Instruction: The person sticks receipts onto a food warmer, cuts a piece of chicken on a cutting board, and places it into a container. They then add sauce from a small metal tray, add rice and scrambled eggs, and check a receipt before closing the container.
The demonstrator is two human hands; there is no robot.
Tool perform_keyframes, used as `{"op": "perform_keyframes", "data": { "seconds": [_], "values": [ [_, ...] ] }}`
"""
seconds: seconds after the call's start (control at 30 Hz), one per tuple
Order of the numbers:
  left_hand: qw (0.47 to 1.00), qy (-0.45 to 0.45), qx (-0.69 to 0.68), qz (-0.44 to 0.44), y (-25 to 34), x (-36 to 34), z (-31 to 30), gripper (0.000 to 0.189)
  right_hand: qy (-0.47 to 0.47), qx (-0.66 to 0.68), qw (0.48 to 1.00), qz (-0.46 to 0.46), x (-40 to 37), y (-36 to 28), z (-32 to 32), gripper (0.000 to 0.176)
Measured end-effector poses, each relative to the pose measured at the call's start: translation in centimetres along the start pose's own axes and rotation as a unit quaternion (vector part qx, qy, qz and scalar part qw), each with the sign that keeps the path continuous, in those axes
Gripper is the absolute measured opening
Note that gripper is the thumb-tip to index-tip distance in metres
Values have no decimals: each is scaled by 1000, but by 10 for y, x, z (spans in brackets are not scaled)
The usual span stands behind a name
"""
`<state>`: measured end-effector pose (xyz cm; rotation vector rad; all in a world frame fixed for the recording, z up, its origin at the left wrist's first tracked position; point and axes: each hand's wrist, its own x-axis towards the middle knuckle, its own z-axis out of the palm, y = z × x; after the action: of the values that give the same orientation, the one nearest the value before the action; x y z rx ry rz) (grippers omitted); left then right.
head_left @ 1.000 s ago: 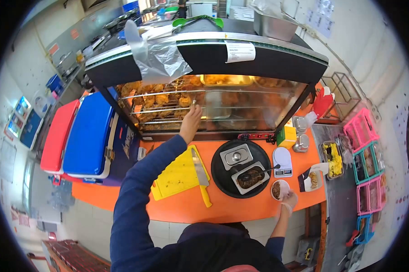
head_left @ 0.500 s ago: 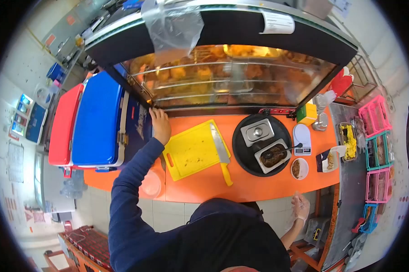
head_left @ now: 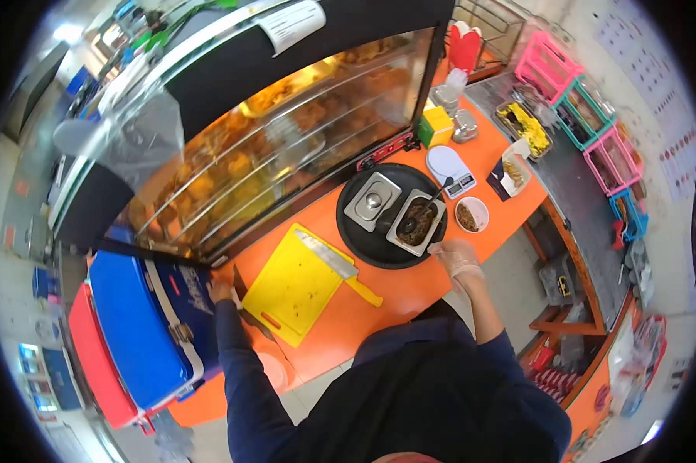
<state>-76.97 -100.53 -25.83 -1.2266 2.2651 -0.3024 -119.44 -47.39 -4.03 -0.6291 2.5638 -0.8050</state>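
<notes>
My left hand is at the left end of the orange counter, between the blue cooler box and the yellow cutting board; its fingers are too small and blurred to read. A knife with a yellow handle lies across the board. My right hand, in a clear plastic glove, is beside the round black tray, fingers extended and apart. On the tray sit a lidded metal container and an open one of dark food with a black spoon in it.
A glass food display case stands behind the counter. Right of the tray are a white scale, a bowl of brown food, a paper box and a yellow-green box. Coloured baskets line the right wall.
The view has turned towards the right. My right hand has come up from below the counter's edge to beside the tray. My left hand has moved down from the case's lower corner.
</notes>
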Motion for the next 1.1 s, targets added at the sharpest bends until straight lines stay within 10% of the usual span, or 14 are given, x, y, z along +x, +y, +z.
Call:
{"op": "perform_keyframes", "data": {
  "seconds": [0.3, 0.4, 0.47, 0.6, 0.8, 0.97, 1.1],
  "values": [
    [989, 72, -84, 104, 1, -42, -63, 26, 27, -19, 994, -100, 50, -51, 13, 27],
    [899, 269, -317, 137, 33, -82, -127, 36, 99, -148, 950, -257, 149, -57, 49, 21],
    [843, 354, -366, 176, 56, -112, -158, 29, 77, -153, 977, -128, 221, -43, 90, 20],
    [627, 236, -740, 66, 117, -219, -199, 14, 37, -150, 988, -10, 265, -34, 126, 23],
    [364, 106, -923, -60, 186, -291, -167, 28, -52, -182, 982, 15, 294, -36, 148, 28],
    [333, 7, -942, -40, 185, -284, -142, 14, -202, -126, 948, -211, 318, -43, 128, 33],
    [231, -85, -969, 25, 161, -251, -161, 28, -115, -78, 940, -311, 206, -100, 14, 23]
  ]
}}
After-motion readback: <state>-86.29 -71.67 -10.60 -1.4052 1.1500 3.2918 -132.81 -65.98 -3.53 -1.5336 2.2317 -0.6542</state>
